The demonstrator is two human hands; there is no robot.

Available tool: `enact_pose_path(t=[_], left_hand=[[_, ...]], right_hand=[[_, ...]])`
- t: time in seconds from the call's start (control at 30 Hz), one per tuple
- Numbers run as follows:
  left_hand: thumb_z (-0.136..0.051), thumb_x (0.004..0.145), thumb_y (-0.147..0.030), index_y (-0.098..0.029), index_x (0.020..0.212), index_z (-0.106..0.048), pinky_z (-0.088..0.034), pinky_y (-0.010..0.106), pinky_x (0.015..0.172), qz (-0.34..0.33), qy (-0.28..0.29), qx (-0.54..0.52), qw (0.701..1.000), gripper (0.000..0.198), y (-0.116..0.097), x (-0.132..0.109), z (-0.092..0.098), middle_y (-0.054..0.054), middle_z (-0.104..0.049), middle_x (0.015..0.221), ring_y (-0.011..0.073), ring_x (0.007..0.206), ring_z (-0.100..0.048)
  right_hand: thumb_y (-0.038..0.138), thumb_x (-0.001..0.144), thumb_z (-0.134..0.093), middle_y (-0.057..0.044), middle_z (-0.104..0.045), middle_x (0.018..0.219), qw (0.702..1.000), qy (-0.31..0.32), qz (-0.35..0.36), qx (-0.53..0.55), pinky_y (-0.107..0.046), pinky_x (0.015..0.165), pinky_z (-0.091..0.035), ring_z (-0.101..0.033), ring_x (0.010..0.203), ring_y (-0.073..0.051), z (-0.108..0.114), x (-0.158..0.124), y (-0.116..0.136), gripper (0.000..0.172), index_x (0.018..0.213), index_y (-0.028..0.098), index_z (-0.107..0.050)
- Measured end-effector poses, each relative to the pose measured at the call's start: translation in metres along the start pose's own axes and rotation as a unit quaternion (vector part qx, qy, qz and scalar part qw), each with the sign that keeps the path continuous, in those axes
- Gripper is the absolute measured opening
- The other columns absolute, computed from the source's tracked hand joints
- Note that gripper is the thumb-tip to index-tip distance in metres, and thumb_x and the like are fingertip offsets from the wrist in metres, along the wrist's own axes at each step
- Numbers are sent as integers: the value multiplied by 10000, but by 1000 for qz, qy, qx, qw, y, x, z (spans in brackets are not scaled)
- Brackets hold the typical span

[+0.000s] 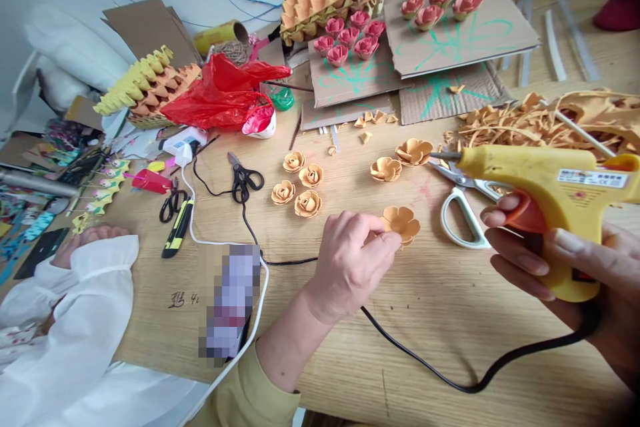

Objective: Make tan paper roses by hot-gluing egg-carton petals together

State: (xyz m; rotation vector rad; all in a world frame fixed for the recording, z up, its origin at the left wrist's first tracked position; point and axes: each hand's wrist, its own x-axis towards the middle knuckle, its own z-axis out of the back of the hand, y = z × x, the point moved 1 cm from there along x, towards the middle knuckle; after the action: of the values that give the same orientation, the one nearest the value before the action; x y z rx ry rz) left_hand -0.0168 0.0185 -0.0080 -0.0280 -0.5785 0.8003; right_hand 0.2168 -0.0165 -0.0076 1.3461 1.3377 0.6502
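The orange paper flower [401, 221] sits right of the middle of the frame, its petals spread into a shallow open cup. The left hand [353, 263] has its grip closed on the near left edge of that flower, thumb and finger pinched together, though the fingers hide the exact contact. At the right of the frame the right hand [590, 260] wraps the handle of a yellow glue gun [530, 170], a finger at the orange trigger; whether it is squeezed cannot be told. The nozzle points left, close to another open flower [414, 151]. Four tighter rosettes [309, 203] lie left of centre on the worktop [425, 340], and white-handled scissors [463, 220] rest below the nozzle. The flower looks like moulded pulp: probably very light, dry rather than slippery, fairly stiff, yet easily creased or torn at the petals. A gentle pinch low, near the base, seems safest; the gun, likely heavier, is best held by its handle, away from the metal tip.
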Motion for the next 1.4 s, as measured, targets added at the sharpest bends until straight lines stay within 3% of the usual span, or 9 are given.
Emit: enact_pose_path(t=[0.1,0.23,0.37,0.5,0.8,1.03,1.2,1.3,1.4], left_hand=[[-591,943,-188,-231,842,-694,-391,345,753,-12,16,40,999,152,0,0,-3,16,-618,801,164,769,-522],[-594,933,-204,-226,832,-672,-422,357,763,-8,-4,43,999,130,-1,-1,-4,22,-638,821,173,776,-543],[-578,930,-199,-211,867,-615,-508,394,927,-7,-33,3,999,73,-6,-1,-4,82,-672,1132,217,1074,-617],[-538,928,-145,-181,934,-564,-542,412,1034,-45,-43,-55,997,44,-12,-1,-5,174,-574,1362,249,1306,-555],[-583,910,-152,-201,921,-581,-565,407,993,-39,-57,-56,996,50,-25,-5,-7,144,-594,1327,233,1186,-610],[-616,908,-178,-203,929,-604,-554,403,967,-43,-84,-18,995,35,-31,-6,-12,130,-599,1272,240,1134,-606],[-621,920,-218,-191,1155,-553,-565,332,945,-56,-96,-77,991,247,-31,-6,-12,142,-580,1282,215,1161,-611],[-616,915,-366,-190,1304,-459,-529,421,1007,-15,-122,-95,988,455,-24,-4,-5,157,-580,1285,262,1206,-581],[-623,902,-376,-183,1371,-415,-454,492,1075,39,-59,-60,996,548,-17,-1,-3,168,-558,1340,302,1257,-533]], right_hand=[[311,739,-754,-64,-657,864,997,56,-3,47,-266,397,-362,-396,544,-123,-1,-1,0,153,879,255,-733],[318,761,-760,-58,-669,870,999,47,0,20,-253,431,-397,-430,556,-121,0,-1,2,139,877,252,-719],[371,755,-779,-37,-668,841,998,64,2,-18,-238,443,-392,-462,558,-117,-7,-4,4,186,877,248,-712],[418,725,-815,1,-624,727,998,45,-24,-40,-223,478,-409,-485,570,-115,-19,-8,-2,243,835,228,-711],[404,693,-854,38,-586,687,999,32,-17,-19,-234,508,-415,-491,578,-116,-32,-10,-23,278,841,246,-679],[418,652,-872,46,-575,669,996,67,18,-58,-255,512,-438,-490,587,-134,-40,-10,-30,314,778,253,-637],[351,623,-890,37,-636,701,996,30,28,-81,-267,562,-482,-558,624,-143,-39,-8,-29,316,808,232,-664],[348,634,-881,33,-640,671,993,-10,51,-104,-276,540,-466,-561,594,-143,-31,-4,-21,297,783,224,-656],[331,716,-830,39,-632,653,984,-49,96,-143,-273,516,-431,-553,569,-134,-20,2,-12,228,796,234,-640]])
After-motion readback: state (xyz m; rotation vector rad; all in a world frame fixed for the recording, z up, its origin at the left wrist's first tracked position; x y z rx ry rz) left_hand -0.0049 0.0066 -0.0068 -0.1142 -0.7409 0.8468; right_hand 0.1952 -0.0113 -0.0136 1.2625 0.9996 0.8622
